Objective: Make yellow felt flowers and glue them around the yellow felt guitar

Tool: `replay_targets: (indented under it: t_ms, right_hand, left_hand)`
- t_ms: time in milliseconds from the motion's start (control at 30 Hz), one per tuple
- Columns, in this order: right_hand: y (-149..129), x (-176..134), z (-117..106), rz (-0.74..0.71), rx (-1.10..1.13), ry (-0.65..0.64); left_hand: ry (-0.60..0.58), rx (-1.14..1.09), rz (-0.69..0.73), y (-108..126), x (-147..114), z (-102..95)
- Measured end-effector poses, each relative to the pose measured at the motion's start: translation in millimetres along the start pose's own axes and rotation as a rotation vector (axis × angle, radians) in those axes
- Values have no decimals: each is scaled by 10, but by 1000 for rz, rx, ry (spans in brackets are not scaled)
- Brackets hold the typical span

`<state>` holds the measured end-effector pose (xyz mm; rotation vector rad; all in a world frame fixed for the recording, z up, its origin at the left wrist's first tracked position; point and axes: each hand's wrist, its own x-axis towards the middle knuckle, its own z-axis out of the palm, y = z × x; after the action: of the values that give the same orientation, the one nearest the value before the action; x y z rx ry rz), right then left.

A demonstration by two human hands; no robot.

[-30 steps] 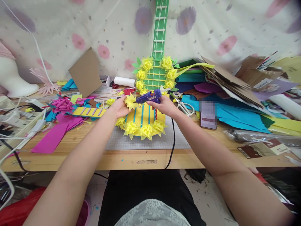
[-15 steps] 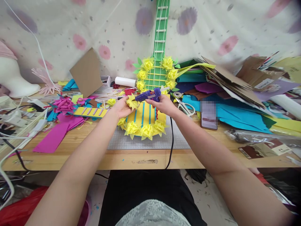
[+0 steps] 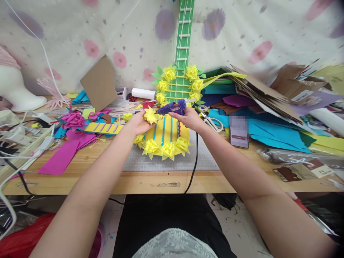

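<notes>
A yellow paper flower (image 3: 151, 114) is held in my left hand (image 3: 138, 124), its fingers closed about it. My right hand (image 3: 189, 118) grips a purple glue gun (image 3: 174, 107), whose nozzle points left at the flower. Below both hands, a yellow paper guitar (image 3: 166, 129) with blue strips lies on the grey cutting mat (image 3: 205, 161). Several yellow flowers (image 3: 168, 148) line its near edge, and its neck (image 3: 107, 128) stretches left. Behind it a green paper guitar (image 3: 182, 46) stands upright, ringed with yellow flowers.
White-handled scissors (image 3: 213, 122) and a phone (image 3: 238, 132) lie right of the mat. Blue paper sheets (image 3: 276, 132) and cardboard (image 3: 263, 91) pile up beyond. Magenta paper (image 3: 60, 157) and a power strip (image 3: 29, 147) are at left. The gun's black cord (image 3: 195, 165) hangs over the table edge (image 3: 166, 182).
The flower in my left hand has turned a little, showing more of its front. My right hand and the glue gun have shifted slightly right; the cord has swung.
</notes>
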<state>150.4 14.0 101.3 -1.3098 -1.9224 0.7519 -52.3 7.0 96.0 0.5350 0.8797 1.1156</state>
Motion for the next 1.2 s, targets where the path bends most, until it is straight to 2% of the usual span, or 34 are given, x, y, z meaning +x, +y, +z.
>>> replay_targets:
  t_ms: [300,633,1200]
  right_hand:
    - [-21,-39,-33,2,-50,-45]
    - [-139,-58,-27,-31,43,-77]
    - [-32,-78,-132,57,242,-90]
  left_hand:
    - [-21,-76,39,22,21,5]
    - [15,-38,14,-10,-29,121]
    - [-11,-67,9,22,-29,61]
